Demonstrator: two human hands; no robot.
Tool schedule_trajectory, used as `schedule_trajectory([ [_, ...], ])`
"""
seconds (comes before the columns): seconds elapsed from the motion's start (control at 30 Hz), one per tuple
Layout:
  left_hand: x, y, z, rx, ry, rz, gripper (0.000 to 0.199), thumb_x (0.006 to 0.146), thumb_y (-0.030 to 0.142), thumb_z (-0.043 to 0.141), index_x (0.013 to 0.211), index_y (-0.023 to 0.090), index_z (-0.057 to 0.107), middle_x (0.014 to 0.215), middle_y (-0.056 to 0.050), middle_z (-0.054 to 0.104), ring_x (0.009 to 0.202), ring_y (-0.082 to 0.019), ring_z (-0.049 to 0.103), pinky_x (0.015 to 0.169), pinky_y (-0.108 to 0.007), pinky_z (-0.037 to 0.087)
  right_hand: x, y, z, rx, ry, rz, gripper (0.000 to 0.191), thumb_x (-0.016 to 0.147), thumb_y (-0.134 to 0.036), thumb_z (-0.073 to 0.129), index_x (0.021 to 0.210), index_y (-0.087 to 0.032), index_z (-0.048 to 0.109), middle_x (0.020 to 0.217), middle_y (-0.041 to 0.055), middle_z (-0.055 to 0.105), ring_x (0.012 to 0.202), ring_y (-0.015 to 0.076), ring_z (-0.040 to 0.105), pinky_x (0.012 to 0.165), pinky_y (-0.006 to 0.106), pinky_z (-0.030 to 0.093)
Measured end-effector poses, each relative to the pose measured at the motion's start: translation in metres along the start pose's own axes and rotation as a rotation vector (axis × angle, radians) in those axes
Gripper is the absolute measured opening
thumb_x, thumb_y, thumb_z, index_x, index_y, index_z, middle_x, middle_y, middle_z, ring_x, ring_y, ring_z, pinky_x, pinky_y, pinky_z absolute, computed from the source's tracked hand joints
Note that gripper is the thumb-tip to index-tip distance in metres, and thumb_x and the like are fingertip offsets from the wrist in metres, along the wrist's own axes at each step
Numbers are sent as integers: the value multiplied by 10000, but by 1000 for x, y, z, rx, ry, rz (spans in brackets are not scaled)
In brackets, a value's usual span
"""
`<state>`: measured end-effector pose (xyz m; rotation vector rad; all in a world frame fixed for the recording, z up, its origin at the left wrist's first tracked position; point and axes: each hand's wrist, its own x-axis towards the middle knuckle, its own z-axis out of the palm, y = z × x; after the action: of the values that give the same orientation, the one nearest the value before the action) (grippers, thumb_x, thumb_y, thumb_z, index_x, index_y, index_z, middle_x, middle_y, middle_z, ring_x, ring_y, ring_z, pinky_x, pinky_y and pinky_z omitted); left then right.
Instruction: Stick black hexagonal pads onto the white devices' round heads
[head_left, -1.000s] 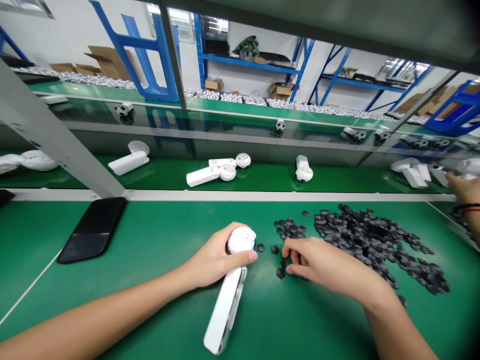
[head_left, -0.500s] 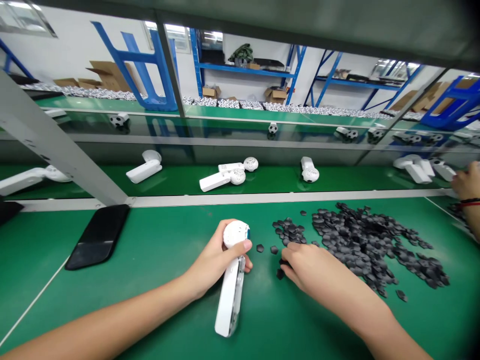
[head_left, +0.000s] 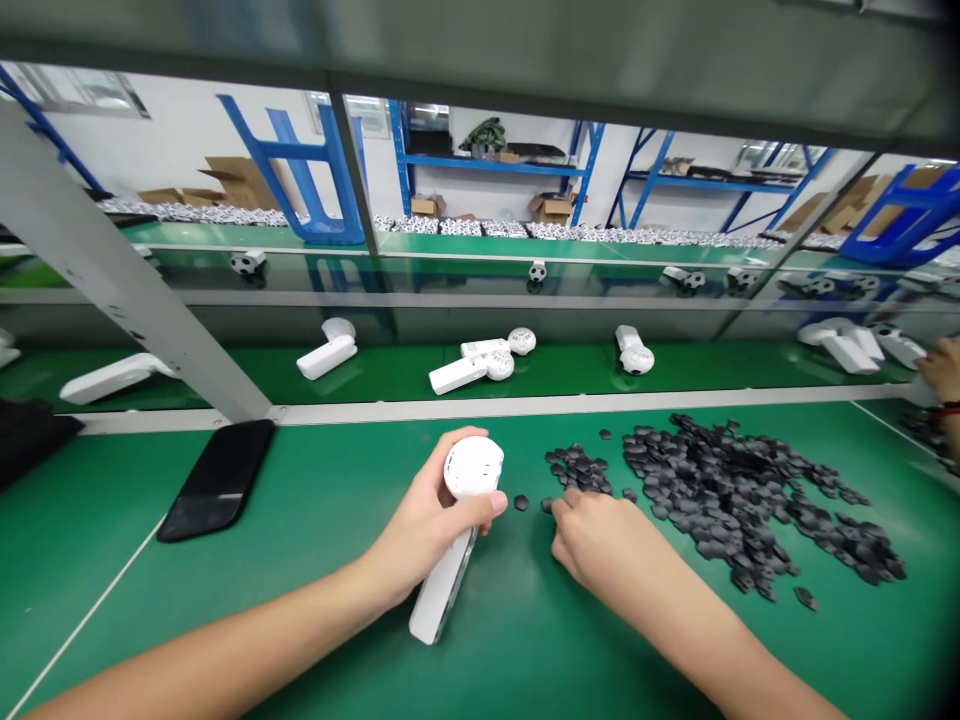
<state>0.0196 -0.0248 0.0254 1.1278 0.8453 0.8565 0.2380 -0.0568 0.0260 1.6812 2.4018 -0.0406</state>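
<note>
Wrapping around the neck of a white device [head_left: 474,466], the left hand [head_left: 431,520] grips it above the green desk [head_left: 337,510], thumb pressed across the front just below the round head. Taking that round head as the centre of a clock face, the long handle slants down toward 7 o'clock.

At 4 o'clock, the right hand [head_left: 596,540] reaches down to the desk with its fingers curled and bunched together; whether they pinch a piece cannot be told, since the back of the hand hides them. A loose black piece [head_left: 521,503] lies between the two hands, and another [head_left: 547,506] sits right by the right fingertips. At 3 o'clock is a small cluster of black pieces [head_left: 577,465], with a large heap of black pieces [head_left: 720,490] farther out the same way.

A flat black slab [head_left: 217,482] lies on the desk at 9 o'clock. Beyond the pale rail [head_left: 450,409], two white devices [head_left: 480,368] lie touching or nearly so at 12 o'clock, one more device [head_left: 635,355] at 2, and another unit [head_left: 328,352] at 10. Far out near 3 o'clock, another person's hand [head_left: 943,370] shows at the edge.
</note>
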Motion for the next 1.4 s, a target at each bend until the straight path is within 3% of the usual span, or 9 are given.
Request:
schedule_trajectory([
  [0.2,-3,11,-5,199,64,156,610,892,344,758,1382,300,396,1059,-16,591,817,-148,562,737,-268,476,3,16,-8,165,91,-49,271,1011,-160,529,867,-152,758,849,99,736,753,256,737,582,310,451],
  [0.3,-6,14,-4,338,79,196,593,894,323,751,1377,297,408,987,11,544,813,-139,512,748,-244,448,4,18,-15,666,217,-115,243,1031,-286,581,966,-226,808,894,56,764,810,219,741,714,307,537],
  [0.43,-10,15,1,434,32,196,559,910,269,700,1376,293,391,962,15,551,782,-137,515,713,-240,443,3,2,-19,1482,175,0,270,911,-454,749,982,-195,780,854,59,807,753,214,775,688,292,612],
  [0.53,-13,14,2,500,-6,217,563,911,247,671,1387,281,373,982,-4,583,790,-150,556,721,-261,467,3,-13,-18,1710,152,19,315,850,-464,810,850,-162,723,801,73,802,717,205,776,665,280,615],
  [0.67,-15,14,1,606,-62,253,664,859,321,725,1409,272,357,1033,-32,609,837,-186,597,761,-305,498,4,-22,-17,1688,137,21,286,849,-438,802,823,-166,718,737,42,777,695,186,751,662,266,601],
  [0.87,-8,15,6,680,-27,186,821,750,514,841,1396,277,392,1052,-46,658,892,-236,633,785,-349,512,4,-18,-16,1412,304,71,264,807,-408,822,713,-194,699,663,6,731,593,156,647,540,241,486],
  [1.17,1,12,4,671,-39,246,701,770,532,830,1312,267,473,986,-15,649,785,-183,588,684,-286,477,8,-20,-17,1265,377,73,303,825,-387,796,643,-205,635,636,-12,692,590,144,589,551,244,433],
  [1.27,4,19,0,605,-151,184,684,771,494,838,1299,259,472,900,13,654,722,-159,571,630,-256,455,5,-11,-24,1156,331,-34,293,919,-397,706,704,-209,640,685,-20,690,633,141,592,570,234,422],
  [1.4,13,28,-8,567,-190,128,527,819,472,792,1229,230,568,835,19,654,661,-135,563,598,-239,447,-7,20,-31,943,85,-153,258,1044,-407,530,965,-249,719,831,-17,731,693,146,621,627,245,422],
])
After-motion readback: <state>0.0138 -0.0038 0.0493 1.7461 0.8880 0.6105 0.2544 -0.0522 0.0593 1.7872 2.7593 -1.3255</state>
